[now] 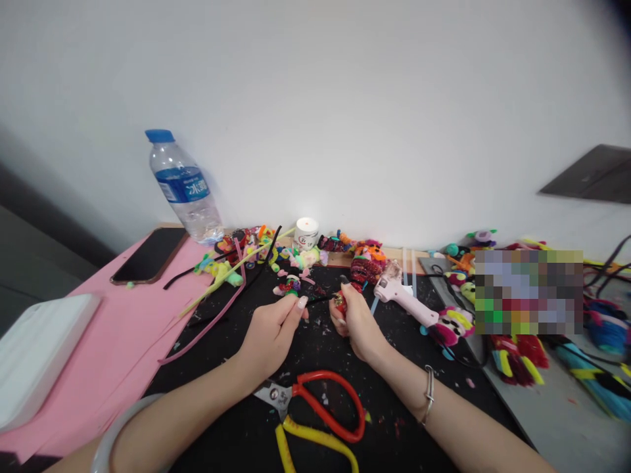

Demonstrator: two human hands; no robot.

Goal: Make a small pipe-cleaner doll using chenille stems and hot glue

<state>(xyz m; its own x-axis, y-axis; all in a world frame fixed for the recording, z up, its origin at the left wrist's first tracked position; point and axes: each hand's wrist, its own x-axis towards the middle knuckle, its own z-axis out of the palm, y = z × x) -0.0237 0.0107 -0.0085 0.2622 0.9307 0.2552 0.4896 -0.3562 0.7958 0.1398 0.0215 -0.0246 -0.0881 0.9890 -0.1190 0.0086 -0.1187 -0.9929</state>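
My left hand [273, 332] is closed in a pinch on a thin black pipe cleaner [319, 299] that runs across to my right hand [355, 322]. The right hand is curled round a small red and gold fuzzy craft piece [340, 303] at the pipe cleaner's other end. Both hands hover over a black mat [404, 341] speckled with scraps. Red-handled scissors [320, 401] lie just below my wrists, with yellow-handled scissors [315, 443] under them.
A pink glue gun [401, 295] lies right of my hands. Colourful pipe-cleaner figures [256, 253] crowd the back of the mat, near a lit candle [306, 231]. A water bottle [185, 187], a phone [150, 255], pink paper [113, 341] and a white box [37, 348] sit left.
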